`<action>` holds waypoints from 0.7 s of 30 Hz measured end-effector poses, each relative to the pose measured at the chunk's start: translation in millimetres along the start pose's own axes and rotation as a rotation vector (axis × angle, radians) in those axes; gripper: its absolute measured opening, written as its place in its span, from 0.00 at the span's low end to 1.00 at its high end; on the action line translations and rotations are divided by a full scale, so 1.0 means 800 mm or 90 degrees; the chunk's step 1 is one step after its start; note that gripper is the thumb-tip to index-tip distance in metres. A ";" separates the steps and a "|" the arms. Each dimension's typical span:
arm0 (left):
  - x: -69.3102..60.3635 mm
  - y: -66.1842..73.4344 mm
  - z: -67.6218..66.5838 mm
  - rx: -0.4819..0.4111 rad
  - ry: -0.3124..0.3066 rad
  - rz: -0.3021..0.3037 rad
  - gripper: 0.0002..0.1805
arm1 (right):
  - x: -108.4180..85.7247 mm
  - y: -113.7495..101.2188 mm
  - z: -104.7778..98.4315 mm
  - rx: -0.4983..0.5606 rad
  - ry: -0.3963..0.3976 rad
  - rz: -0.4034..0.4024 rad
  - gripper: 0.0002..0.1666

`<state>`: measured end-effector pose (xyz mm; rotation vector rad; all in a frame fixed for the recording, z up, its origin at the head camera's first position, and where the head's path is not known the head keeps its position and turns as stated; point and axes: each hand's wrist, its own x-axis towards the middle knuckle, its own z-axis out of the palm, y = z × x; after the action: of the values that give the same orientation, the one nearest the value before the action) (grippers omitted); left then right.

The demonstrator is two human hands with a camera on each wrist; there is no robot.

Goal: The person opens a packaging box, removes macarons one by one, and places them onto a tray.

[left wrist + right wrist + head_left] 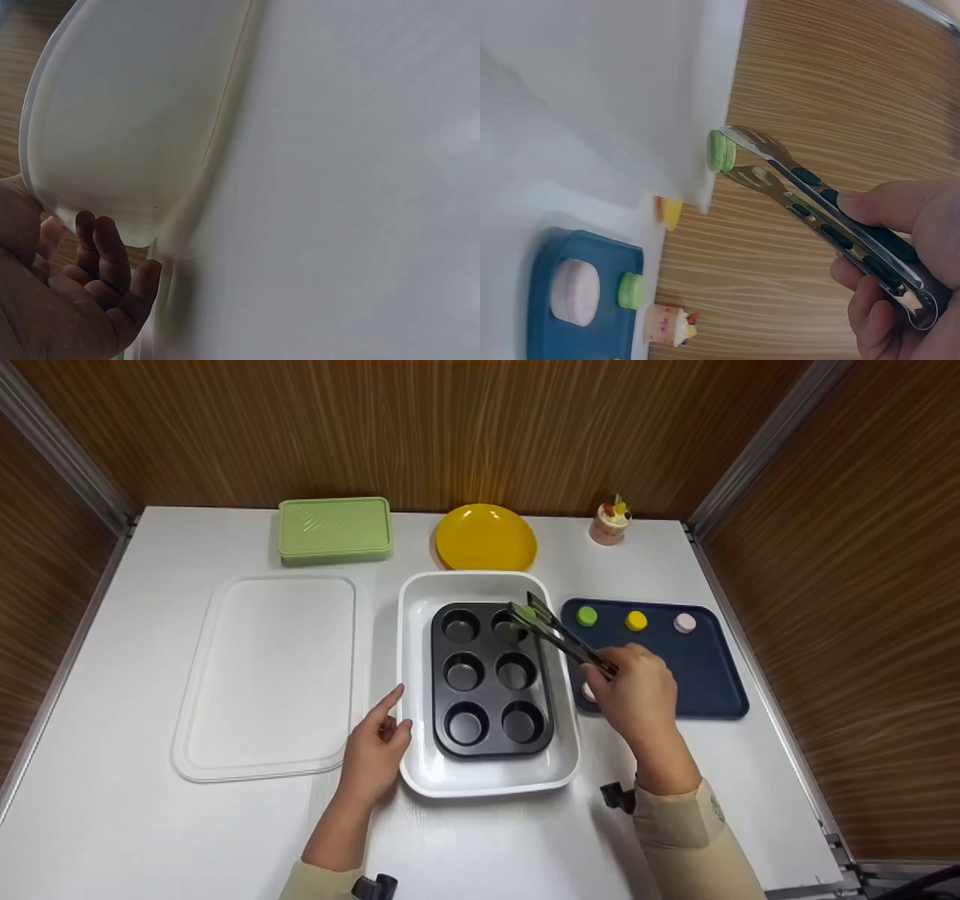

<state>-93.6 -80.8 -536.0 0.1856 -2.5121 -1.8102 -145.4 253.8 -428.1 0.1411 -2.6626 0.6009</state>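
Observation:
In the head view my right hand [637, 690] holds metal tongs [577, 647], which reach over the upper right cup of a black muffin pan [491, 651]. Pinched at their fork-shaped tips is a green macaron [720, 151], plain in the right wrist view. The pan lies inside a white rectangular basin [480, 780]. At the basin's left rim rests my left hand [375, 754], its index finger stretched along the edge and its thumb beside it. The left wrist view shows the other fingers loosely bent by the basin's outer wall, not wrapped round it.
On the right, a navy tray [701, 682] carries several macarons, one partly behind my right hand. A white lid [274, 675] lies left. Along the back stand a green box [335, 529], a yellow plate [486, 538] and a dessert cup [609, 525].

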 end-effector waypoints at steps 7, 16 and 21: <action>0.000 0.000 0.000 0.002 0.002 0.008 0.29 | -0.015 0.002 -0.031 0.003 0.042 0.000 0.08; 0.000 -0.001 -0.001 0.007 0.012 0.011 0.29 | -0.024 0.024 -0.064 0.007 0.119 0.007 0.09; -0.001 0.001 0.000 0.012 0.009 0.008 0.29 | -0.032 0.041 -0.083 -0.009 0.151 0.034 0.09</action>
<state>-93.3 -80.4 -535.6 0.1827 -2.5160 -1.7744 -103.9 312.6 -396.6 -0.0060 -2.4463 0.5772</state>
